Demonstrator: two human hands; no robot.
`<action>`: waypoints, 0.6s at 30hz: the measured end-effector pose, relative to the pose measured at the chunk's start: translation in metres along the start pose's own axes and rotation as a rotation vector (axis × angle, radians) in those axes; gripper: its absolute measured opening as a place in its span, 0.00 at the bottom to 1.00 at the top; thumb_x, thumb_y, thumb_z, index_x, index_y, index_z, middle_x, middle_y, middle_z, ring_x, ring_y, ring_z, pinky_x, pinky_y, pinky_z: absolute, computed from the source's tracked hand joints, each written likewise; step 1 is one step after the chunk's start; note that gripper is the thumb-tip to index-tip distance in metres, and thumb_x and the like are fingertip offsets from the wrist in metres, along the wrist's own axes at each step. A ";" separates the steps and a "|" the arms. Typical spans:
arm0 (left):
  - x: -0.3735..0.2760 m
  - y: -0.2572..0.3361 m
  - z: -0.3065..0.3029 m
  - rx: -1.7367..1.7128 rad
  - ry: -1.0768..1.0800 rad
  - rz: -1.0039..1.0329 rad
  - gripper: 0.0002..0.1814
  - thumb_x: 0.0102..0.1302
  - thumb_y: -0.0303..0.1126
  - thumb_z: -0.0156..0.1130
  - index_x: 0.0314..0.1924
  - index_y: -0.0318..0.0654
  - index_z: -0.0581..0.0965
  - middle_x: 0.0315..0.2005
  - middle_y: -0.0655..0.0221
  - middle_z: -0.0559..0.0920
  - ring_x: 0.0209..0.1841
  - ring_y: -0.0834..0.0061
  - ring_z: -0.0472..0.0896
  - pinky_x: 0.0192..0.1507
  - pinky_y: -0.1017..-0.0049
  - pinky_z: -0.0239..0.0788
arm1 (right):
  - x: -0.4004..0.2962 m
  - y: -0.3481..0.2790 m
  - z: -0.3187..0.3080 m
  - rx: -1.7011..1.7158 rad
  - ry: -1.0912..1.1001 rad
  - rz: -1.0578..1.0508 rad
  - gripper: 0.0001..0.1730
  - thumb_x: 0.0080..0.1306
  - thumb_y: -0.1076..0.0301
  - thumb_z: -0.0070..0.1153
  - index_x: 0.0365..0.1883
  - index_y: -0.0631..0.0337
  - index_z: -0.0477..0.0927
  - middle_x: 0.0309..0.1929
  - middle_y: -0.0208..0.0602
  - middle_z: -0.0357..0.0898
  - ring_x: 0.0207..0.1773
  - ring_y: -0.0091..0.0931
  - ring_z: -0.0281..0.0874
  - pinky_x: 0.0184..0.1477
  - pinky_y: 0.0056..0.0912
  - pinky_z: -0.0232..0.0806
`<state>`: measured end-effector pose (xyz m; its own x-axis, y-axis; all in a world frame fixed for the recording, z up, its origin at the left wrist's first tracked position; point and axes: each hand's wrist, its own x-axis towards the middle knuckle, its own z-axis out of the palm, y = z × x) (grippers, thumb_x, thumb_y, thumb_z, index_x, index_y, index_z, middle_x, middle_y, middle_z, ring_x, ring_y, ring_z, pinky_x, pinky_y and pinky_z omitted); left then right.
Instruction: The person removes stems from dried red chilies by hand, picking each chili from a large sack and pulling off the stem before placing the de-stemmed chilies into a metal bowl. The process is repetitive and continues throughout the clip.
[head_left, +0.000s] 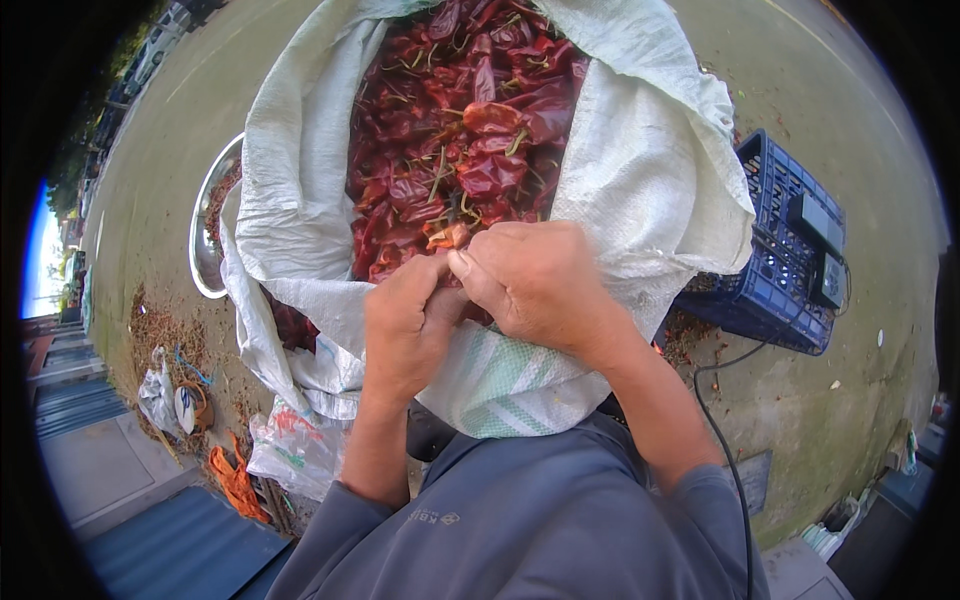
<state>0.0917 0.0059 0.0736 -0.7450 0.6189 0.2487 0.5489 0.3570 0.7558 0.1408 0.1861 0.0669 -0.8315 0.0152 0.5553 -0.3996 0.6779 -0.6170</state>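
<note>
A large white woven plastic sack (637, 157) with its rim folded outward holds many dried red chili peppers (487, 172) with pale stems. Over the sack's near edge, my left hand (409, 322) and my right hand (532, 289) meet, thumbs and fingertips pressed together. Between them sits a dried red chili pepper, mostly hidden by the fingers. An orange-red pepper piece (448, 236) lies just beyond my fingertips. Below my hands the sack shows green stripes.
To the right stands a blue plastic crate (780, 300) with a black device and cable on it. A metal basin (199, 240) of red bits is at the left. Plant debris (169, 334), a clear plastic bag (296, 450) and an orange cloth or net (236, 480) lie lower left.
</note>
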 end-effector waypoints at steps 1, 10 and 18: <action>-0.001 -0.003 0.004 -0.058 0.034 -0.027 0.14 0.60 0.21 0.70 0.47 0.31 0.82 0.31 0.59 0.82 0.34 0.65 0.82 0.38 0.72 0.72 | -0.001 0.004 0.006 0.122 0.048 0.043 0.15 0.70 0.65 0.58 0.23 0.59 0.76 0.23 0.37 0.78 0.27 0.38 0.80 0.27 0.41 0.69; 0.002 -0.024 0.014 -1.103 0.241 -0.237 0.08 0.77 0.24 0.56 0.53 0.35 0.75 0.41 0.67 0.82 0.36 0.79 0.80 0.38 0.77 0.77 | -0.002 0.033 0.036 1.591 0.439 0.702 0.17 0.82 0.53 0.48 0.36 0.54 0.72 0.22 0.23 0.69 0.20 0.15 0.65 0.20 0.19 0.59; 0.072 -0.077 -0.011 0.116 0.244 -0.442 0.18 0.70 0.36 0.68 0.52 0.32 0.79 0.42 0.55 0.87 0.43 0.63 0.87 0.42 0.67 0.77 | -0.008 0.035 0.045 1.394 0.224 0.759 0.13 0.81 0.60 0.51 0.49 0.62 0.74 0.37 0.41 0.85 0.25 0.17 0.75 0.22 0.18 0.64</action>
<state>-0.0086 0.0153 0.0401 -0.9744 0.2154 0.0651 0.1897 0.6310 0.7522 0.1157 0.1771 0.0160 -0.9717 0.2075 -0.1129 -0.0678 -0.7028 -0.7082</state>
